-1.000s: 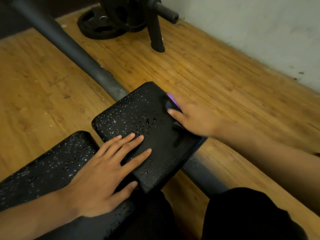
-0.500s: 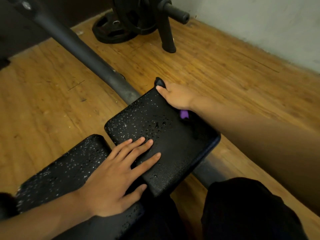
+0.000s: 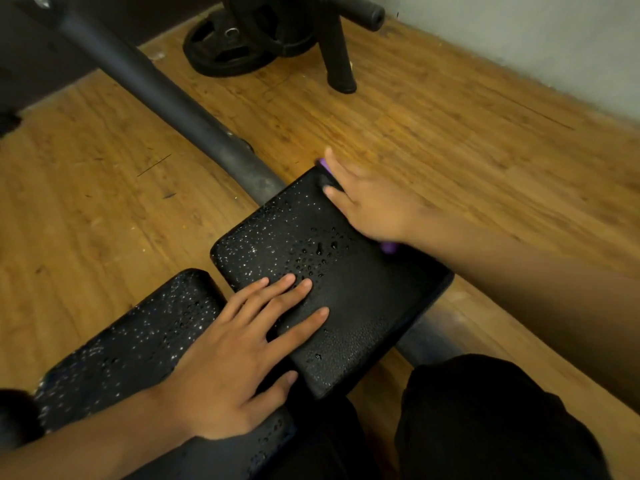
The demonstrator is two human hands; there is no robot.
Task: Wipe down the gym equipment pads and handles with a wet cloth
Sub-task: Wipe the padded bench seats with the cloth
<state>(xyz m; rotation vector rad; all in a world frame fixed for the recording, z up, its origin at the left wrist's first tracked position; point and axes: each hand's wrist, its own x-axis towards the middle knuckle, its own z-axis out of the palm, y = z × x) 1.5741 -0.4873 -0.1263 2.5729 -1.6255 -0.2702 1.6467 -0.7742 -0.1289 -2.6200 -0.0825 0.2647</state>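
Our left hand (image 3: 235,362) lies flat and palm down in the lower middle of the frame, its fingers (image 3: 277,303) straight and spread, the thumb out to the right. Our left forearm (image 3: 86,441) enters from the lower left corner. Our right hand (image 3: 370,206) lies palm down at centre right, slightly blurred, pointing up-left. Our right forearm (image 3: 519,282) enters from the right edge.

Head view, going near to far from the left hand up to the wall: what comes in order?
left hand flat on the pads → wet pad → right hand pressing the purple cloth at its far corner → weight plate → wall
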